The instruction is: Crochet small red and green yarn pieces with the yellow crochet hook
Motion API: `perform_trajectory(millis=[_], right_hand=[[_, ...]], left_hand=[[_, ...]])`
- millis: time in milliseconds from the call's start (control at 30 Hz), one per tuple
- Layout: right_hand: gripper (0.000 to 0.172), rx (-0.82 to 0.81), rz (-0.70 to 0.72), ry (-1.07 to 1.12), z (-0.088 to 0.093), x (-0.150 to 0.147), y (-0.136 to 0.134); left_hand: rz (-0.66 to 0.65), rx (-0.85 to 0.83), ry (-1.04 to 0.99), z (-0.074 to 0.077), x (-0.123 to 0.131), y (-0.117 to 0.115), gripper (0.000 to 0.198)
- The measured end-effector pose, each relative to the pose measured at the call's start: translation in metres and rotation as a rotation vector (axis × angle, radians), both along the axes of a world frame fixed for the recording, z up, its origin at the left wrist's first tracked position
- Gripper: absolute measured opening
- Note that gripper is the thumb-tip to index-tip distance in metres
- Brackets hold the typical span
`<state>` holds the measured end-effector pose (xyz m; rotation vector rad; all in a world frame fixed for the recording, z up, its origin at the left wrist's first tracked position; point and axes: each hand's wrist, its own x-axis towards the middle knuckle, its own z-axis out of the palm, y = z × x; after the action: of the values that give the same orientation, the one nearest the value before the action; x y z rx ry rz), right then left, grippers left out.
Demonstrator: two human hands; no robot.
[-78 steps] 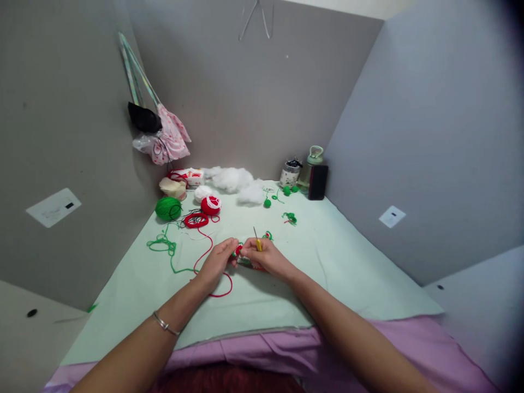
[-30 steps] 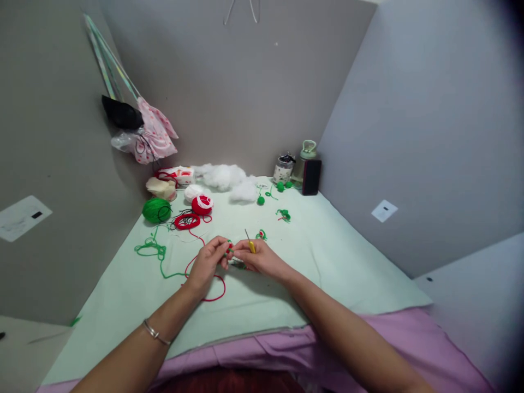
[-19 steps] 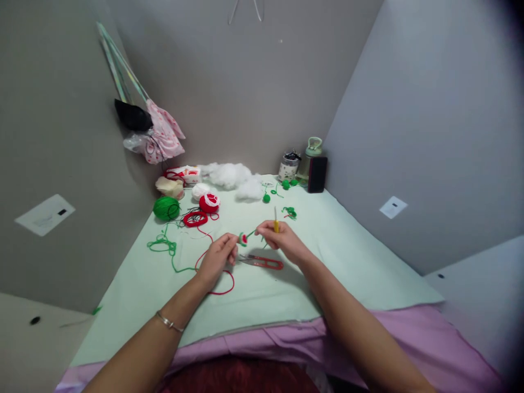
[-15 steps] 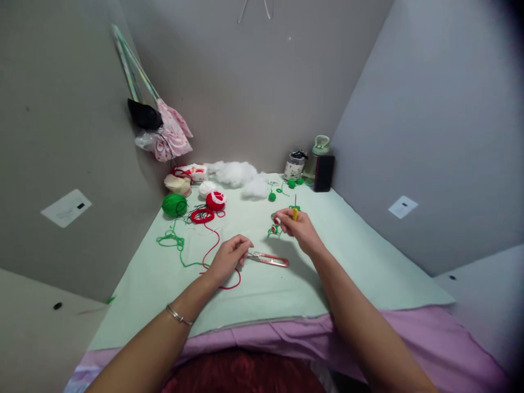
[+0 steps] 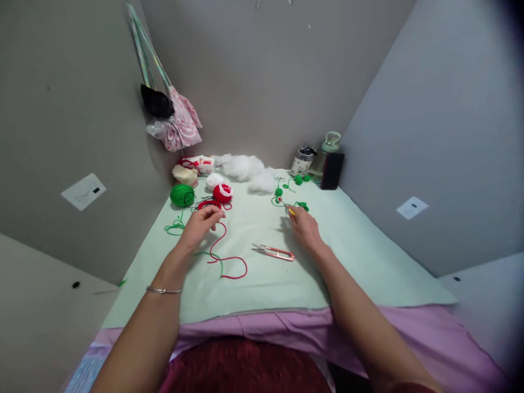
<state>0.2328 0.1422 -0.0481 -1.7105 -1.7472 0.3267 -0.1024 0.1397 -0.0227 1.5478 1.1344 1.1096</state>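
Gripping the yellow hook (image 5: pixel 291 212) beyond the snips (image 5: pixel 273 252), our right hand (image 5: pixel 305 224) likely finds it light and stiff, best held by its yellow end. We cannot tell whether our left hand (image 5: pixel 202 222) holds anything.

We can read nothing here!
Red print on the white packet (image 5: pixel 204 164), faint marks on the left wall card (image 5: pixel 83 191): both too blurred for us.

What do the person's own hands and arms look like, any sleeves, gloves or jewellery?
The left hand and right hand are gloveless, and the forearms bare. A thin silver-coloured bracelet circles the left wrist; the right wrist has none. Dark red cloth, perhaps a sleeve, edges the right arm.
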Motion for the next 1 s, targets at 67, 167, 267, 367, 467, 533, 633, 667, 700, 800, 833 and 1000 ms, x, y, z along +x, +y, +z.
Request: perform_trajectory(millis=[67, 167, 267, 367, 467, 533, 633, 667, 700, 800, 833, 1000], right_hand=[[0.031, 0.014, 0.015, 0.009, 0.002, -0.002, 0.0], [0.024, 0.008, 0.09, 0.067, 0.005, -0.012, -0.006], [0.025, -0.019, 0.163, 0.171, 0.008, -0.023, -0.014], [0.031, -0.068, 0.214, 0.302, 0.016, -0.028, -0.021], [0.033, -0.154, 0.268, 0.452, 0.027, -0.032, -0.029], [0.036, -0.246, 0.325, 0.549, 0.032, -0.037, -0.035], [0.05, -0.382, 0.414, 0.679, 0.035, -0.05, -0.046], [0.057, -0.418, 0.44, 0.718, 0.035, -0.055, -0.049], [0.061, -0.453, 0.467, 0.753, 0.034, -0.06, -0.052], [0.054, -0.543, 0.523, 0.85, 0.03, -0.072, -0.057], [0.049, -0.561, 0.523, 0.887, 0.029, -0.074, -0.058], [0.046, -0.561, 0.405, 1.11, 0.032, -0.071, -0.063]], left_hand=[[-0.169, -0.043, 0.09, 0.005, 0.0, -0.009, 0.024], [-0.396, -0.095, 0.215, 0.004, 0.01, -0.024, 0.016], [-0.452, -0.068, 0.269, -0.003, 0.024, -0.033, 0.012], [-0.39, -0.004, 0.249, -0.006, 0.032, -0.032, 0.007], [-0.272, 0.043, 0.185, 0.0, 0.033, -0.029, 0.004], [-0.193, 0.054, 0.129, 0.005, 0.033, -0.029, 0.009], [-0.154, 0.048, 0.034, 0.011, 0.037, -0.033, 0.014], [-0.159, 0.044, 0.006, 0.012, 0.039, -0.035, 0.015], [-0.171, 0.037, -0.016, 0.013, 0.041, -0.036, 0.016], [-0.221, 0.016, -0.049, 0.018, 0.044, -0.041, 0.019], [-0.239, 0.012, -0.052, 0.019, 0.044, -0.042, 0.019], [-0.328, 0.015, -0.014, 0.025, 0.048, -0.053, 0.012]])
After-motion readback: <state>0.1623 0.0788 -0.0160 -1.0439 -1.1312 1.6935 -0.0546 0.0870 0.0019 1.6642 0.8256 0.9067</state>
